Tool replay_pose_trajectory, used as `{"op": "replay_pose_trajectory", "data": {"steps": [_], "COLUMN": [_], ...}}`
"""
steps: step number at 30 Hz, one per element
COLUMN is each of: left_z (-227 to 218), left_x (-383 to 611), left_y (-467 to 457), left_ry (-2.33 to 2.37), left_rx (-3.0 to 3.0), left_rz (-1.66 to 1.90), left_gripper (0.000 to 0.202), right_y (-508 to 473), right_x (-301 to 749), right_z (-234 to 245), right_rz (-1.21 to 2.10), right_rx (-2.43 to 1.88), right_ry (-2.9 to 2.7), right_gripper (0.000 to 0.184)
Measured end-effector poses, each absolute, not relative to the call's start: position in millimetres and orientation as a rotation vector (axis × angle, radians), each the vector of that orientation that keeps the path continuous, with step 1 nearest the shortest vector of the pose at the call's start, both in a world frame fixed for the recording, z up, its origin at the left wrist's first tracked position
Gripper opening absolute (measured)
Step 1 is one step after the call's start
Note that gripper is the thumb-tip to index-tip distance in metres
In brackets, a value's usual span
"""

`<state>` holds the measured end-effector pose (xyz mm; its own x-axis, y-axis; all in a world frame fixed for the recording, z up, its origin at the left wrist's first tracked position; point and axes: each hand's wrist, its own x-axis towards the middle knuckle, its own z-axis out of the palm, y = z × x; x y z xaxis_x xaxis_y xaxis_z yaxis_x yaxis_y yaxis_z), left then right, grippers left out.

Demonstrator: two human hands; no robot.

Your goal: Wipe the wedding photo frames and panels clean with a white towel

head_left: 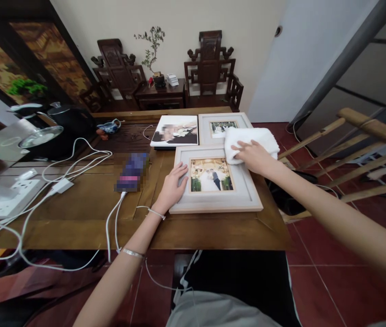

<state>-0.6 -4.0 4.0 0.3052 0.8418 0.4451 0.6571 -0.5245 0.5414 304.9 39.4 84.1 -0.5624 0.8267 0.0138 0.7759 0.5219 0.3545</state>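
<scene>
A light wooden picture frame (213,205) with a wedding photo lies flat near the table's front edge. My left hand (173,186) rests on its left side, fingers stretched out along the border. A folded white towel (264,138) is under my right hand (252,156), whose fingers press into it over the frame's upper right corner. The towel also covers part of a second picture frame (225,120) behind the first. Left of that second frame lies a white-edged photo panel (175,129).
A phone (131,172) on a charging cable lies to the left. Tangled white cables (73,170), a power strip (12,200) and a glass-lidded pot (41,136) occupy the table's left. A wooden chair (359,136) stands on the right; carved chairs (209,68) line the wall.
</scene>
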Motion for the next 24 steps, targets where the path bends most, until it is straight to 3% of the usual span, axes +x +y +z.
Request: {"op": "replay_pose_trajectory", "data": {"steps": [9,15,18,24], "left_z": [6.0,9.1,9.4,7.2], "left_x": [0.0,0.1,-0.4,-1.3], "left_y": [-6.2,-9.3,-10.3,-9.7], "left_ry": [1.397,1.407,1.424,1.453], "left_rx": [2.336,2.321,2.314,2.317], "left_rz": [0.992,1.013,1.007,0.952], "left_gripper": [0.038,0.039,0.040,0.040], "right_y": [-78.7,-101.9,-75.9,4.3], "right_x": [305.1,306.4,301.1,285.6], "right_z": [103.1,120.2,108.4,76.2], "right_rz": [0.148,-0.140,-0.082,0.371], "right_rx": [1.238,1.205,1.262,1.523], "right_ry": [2.724,2.756,2.744,2.830], "right_gripper": [0.043,0.057,0.060,0.072]}}
